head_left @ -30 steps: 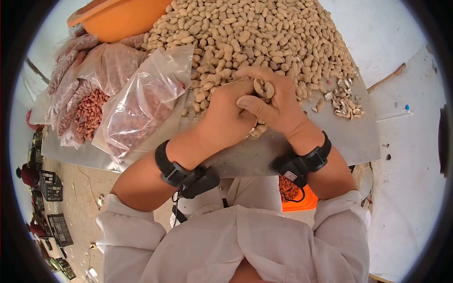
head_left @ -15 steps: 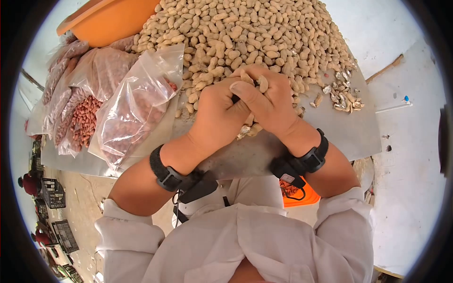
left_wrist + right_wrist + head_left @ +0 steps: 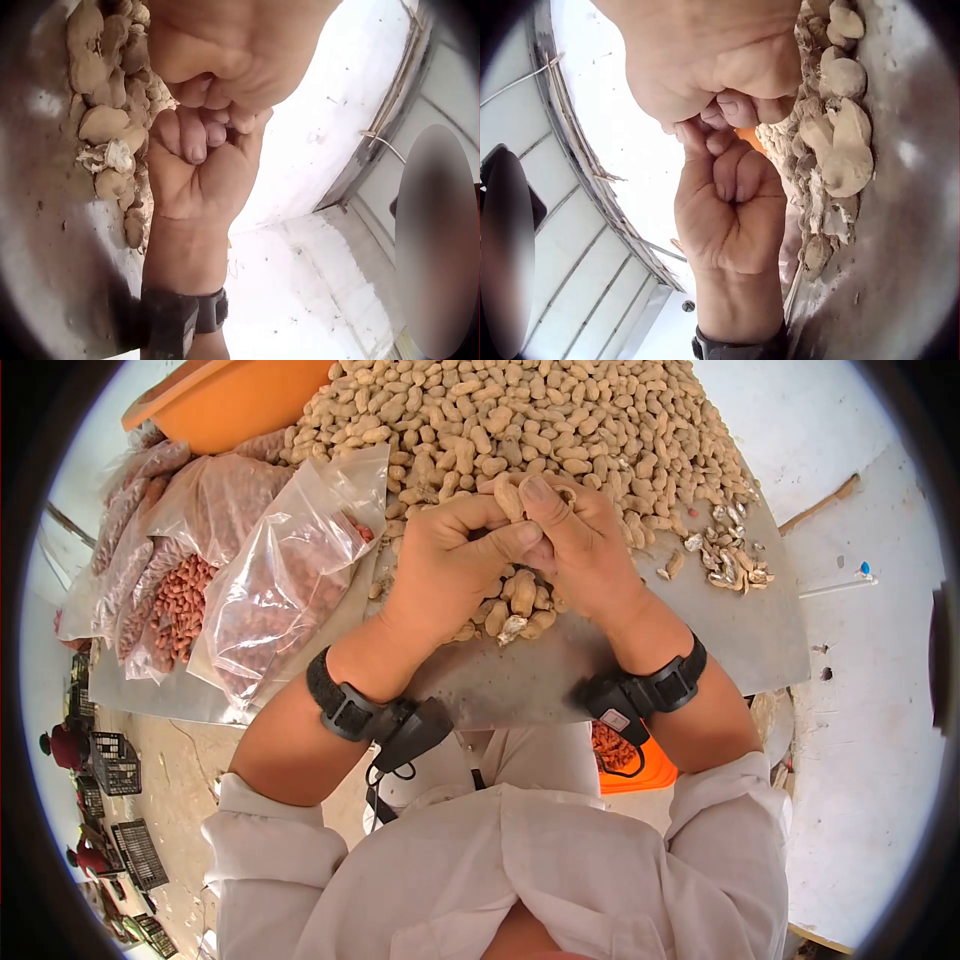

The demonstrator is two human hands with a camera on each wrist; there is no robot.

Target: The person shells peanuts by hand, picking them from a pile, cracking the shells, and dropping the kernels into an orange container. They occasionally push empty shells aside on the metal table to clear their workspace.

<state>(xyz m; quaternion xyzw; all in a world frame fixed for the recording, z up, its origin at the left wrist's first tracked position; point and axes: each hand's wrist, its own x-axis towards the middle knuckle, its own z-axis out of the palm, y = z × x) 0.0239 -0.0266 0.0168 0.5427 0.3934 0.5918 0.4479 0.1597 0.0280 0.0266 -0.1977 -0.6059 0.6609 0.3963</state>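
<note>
Above the near part of the peanut pile, my two hands meet in the head view. My right hand (image 3: 595,550) pinches an unshelled peanut (image 3: 508,496) with its thumb laid against the pod. A hollow piece of shell (image 3: 567,497) shows by the right index finger. My left hand (image 3: 440,565) has its fingers curled, index finger at the pod's left side and thumb across to the right hand. Both wrist views show the lower fingers of each hand curled into the palm; what lies inside them is hidden. Under the hands are several loose peanuts (image 3: 523,595).
A large heap of peanuts (image 3: 560,420) covers the back of the metal table (image 3: 480,690). At left lie clear bags of red kernels (image 3: 285,580) and an orange basin (image 3: 235,405). Empty shells (image 3: 735,560) sit at right. An orange container (image 3: 650,765) stands below the table edge.
The hands have shifted up toward the heap and parted slightly, uncovering peanuts below. Broken shell seen between the thumbs earlier has given way to a whole pod at the right thumb.
</note>
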